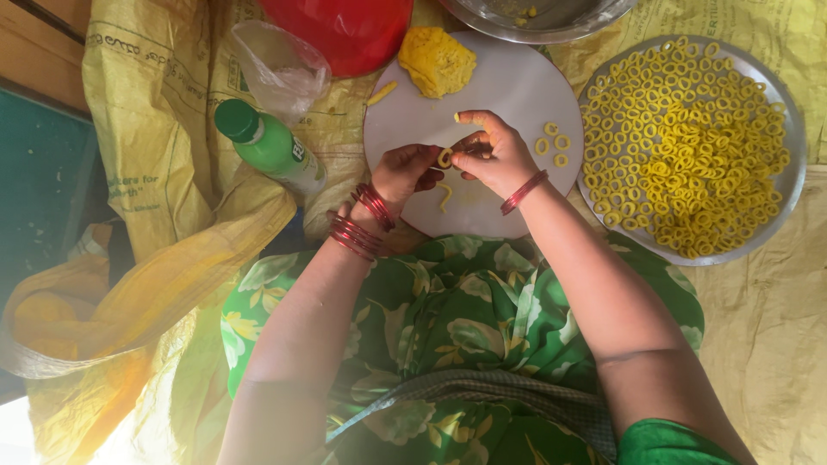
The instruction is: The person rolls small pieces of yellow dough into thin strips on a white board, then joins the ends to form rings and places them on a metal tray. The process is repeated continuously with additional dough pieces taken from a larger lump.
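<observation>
Off to my upper left, a green plastic bottle with a green cap (271, 146) lies tilted on the yellow woven sack (155, 129) spread under everything. Just above it sits a crumpled clear plastic bag (280, 65), touching the red plastic bowl (349, 30) at the top edge. Beside that bowl, a shiny steel basin (538, 19) peeks in, a few yellow crumbs inside.

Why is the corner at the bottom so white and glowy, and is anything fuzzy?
In the head view, strong light washes out the bottom left, bleaching the yellow sack and hazing the left forearm. The left hand and right hand, pinching a dough strip over the white round board, look slightly soft. The tray of yellow rings is evenly lit and fairly clear.
</observation>
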